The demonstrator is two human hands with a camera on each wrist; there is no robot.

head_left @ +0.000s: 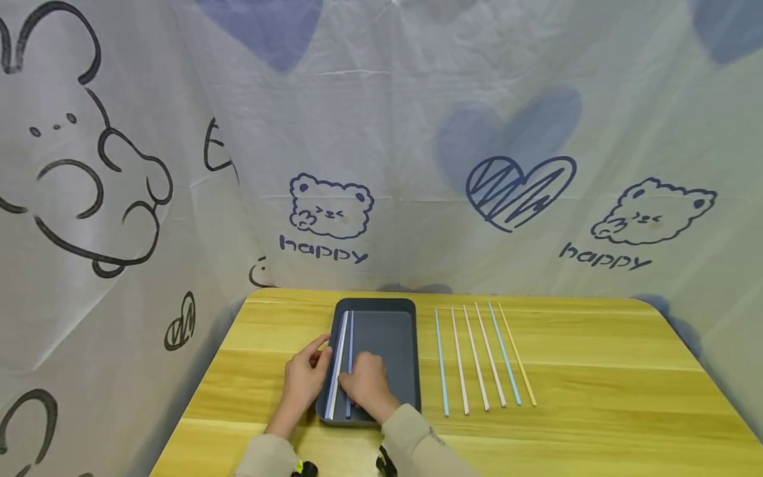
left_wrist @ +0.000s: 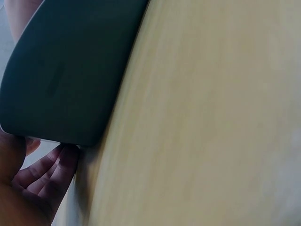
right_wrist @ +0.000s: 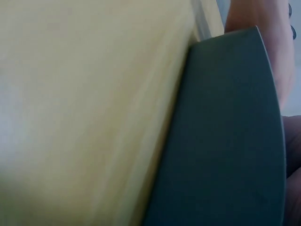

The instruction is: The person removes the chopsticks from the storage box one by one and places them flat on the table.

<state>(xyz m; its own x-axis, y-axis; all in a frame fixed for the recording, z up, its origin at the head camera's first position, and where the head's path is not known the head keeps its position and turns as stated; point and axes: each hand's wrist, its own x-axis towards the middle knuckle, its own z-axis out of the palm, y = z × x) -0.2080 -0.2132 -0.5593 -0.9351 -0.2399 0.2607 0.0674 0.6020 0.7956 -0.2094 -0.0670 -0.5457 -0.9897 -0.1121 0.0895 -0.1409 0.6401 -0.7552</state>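
Note:
A dark grey tray [head_left: 387,331] lies on the table with several thin sticks along its left side. My left hand [head_left: 305,376] grips the tray's left wall, its fingers on the outside; the left wrist view shows the hand [left_wrist: 44,183] at the wall from below. Inside the tray, my right hand [head_left: 368,381] has curled fingers over a blue stick [head_left: 351,338] and appears to pinch it; its fingertips are hidden. Just left of that, a white stick [head_left: 341,344] lies close beside another bluish stick [head_left: 328,404]. In the right wrist view the tray wall [right_wrist: 225,132] mostly hides the hand.
Right of the tray, spaced sticks lie on the wooden table [head_left: 596,371]: a light blue stick [head_left: 441,361], several pale pink ones [head_left: 460,361], another blue stick [head_left: 505,354] and a yellow stick [head_left: 517,354]. A printed cloth [head_left: 417,238] hangs behind and along both sides.

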